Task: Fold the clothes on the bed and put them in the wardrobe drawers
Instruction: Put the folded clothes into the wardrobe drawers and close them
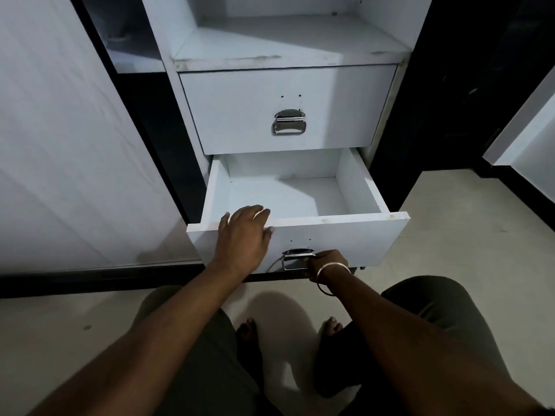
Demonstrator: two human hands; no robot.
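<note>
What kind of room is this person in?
Probably a bedroom or dressing area: a white wardrobe with an open shelf, two drawers, the lower drawer pulled out, and a tall closed door beside it.

white lower drawer (336,235) pulled open, upper drawer (240,115) closed

head view looks steeply down, close over the open drawer (300,232).

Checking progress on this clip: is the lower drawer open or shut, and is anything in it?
Open and empty. The lower drawer is pulled out well past the shut upper drawer, and its bare white floor shows no clothes.
</note>
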